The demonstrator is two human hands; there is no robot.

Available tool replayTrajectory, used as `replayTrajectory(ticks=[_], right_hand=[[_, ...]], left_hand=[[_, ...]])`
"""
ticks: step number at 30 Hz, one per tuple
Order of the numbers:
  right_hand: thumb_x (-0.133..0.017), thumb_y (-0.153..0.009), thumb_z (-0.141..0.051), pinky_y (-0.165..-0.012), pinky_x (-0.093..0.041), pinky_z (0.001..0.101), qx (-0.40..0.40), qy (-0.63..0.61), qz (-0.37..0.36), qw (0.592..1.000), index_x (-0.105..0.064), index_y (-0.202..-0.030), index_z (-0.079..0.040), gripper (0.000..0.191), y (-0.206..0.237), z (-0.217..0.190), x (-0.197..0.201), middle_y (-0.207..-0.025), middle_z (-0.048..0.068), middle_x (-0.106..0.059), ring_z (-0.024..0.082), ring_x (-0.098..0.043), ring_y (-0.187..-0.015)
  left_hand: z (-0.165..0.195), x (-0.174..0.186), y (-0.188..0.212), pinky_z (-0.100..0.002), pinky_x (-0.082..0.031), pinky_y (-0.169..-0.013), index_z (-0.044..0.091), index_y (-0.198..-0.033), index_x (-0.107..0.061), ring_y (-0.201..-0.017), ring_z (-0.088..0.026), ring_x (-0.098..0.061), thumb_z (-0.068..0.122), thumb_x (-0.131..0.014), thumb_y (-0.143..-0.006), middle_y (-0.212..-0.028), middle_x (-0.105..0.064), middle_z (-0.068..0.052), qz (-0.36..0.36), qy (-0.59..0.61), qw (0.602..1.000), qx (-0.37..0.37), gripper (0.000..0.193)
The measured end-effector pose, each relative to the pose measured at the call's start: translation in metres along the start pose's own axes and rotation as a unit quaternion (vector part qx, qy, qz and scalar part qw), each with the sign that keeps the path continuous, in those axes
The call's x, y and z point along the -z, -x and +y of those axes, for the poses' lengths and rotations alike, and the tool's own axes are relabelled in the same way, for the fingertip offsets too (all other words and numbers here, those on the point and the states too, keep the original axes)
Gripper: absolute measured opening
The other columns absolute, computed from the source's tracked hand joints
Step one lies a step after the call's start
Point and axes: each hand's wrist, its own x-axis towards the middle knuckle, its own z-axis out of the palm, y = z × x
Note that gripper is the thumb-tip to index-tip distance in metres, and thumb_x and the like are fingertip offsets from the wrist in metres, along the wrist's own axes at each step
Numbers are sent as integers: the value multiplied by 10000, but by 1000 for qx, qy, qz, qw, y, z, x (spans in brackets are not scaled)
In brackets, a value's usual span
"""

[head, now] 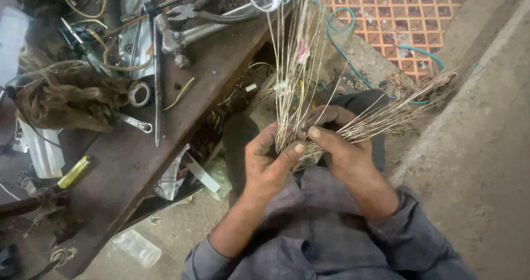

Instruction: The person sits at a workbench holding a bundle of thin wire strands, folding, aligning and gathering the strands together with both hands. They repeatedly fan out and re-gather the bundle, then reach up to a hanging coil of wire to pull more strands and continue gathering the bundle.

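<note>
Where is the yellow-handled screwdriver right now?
In the head view, the yellow-handled screwdriver lies at the left on the wooden workbench, below the crumpled brown rag.

Grey-purple shirt with rumpled cloth, long sleeves pushed up the forearms, dark trousers, bare left hand (269,159), bare right hand (338,143)
</note>
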Motion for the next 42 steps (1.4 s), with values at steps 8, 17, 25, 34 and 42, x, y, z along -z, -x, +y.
replayTrajectory(ticks=[8,17,25,34,42], right_hand=[[-658,-950,-3,-908,-550,386,9,-143,-34,989,-587,-1126,2,189,-4,4,3,-1011,134,-679,225,-654,-964],[-724,-1003,-135,-807,-523,348,-2,-105,10,994,-626,-1121,8,210,-8,9,5,-974,108,-668,186,-604,-880],[-639,-936,-150,-889,-547,388,-1,-174,-31,984,-591,-980,-26,140,-13,-3,-4,-951,142,-662,249,-646,-932],[-674,-978,-161,-790,-509,336,-37,-72,18,997,-637,-1087,-3,196,-10,-1,0,-960,90,-667,174,-600,-872],[-720,-952,-107,-902,-543,365,14,-128,-34,991,-626,-1028,-20,149,-10,-5,-7,-985,106,-678,213,-650,-965]], left_hand=[[7,-6,-4,-241,-561,-846,-43,-1250,-646,-960,-95,-667,24,-736,-968,-1097,-713,-49,-29,-32,999,-28,303],[9,-6,-5,-217,-428,-600,-46,-1214,-645,-713,-67,-563,15,-726,-983,-916,-673,-37,-58,18,998,26,253],[7,-3,-6,-227,-505,-728,-49,-1299,-624,-847,-79,-623,97,-694,-992,-1021,-707,-32,-31,-18,999,19,347],[3,0,-5,-235,-459,-628,-42,-1222,-683,-765,-75,-585,126,-694,-1041,-999,-681,-48,-44,-14,999,-7,247],[7,1,-5,-223,-456,-605,-27,-1204,-680,-735,-63,-583,99,-704,-1002,-943,-681,-33,-28,-27,999,15,239]])
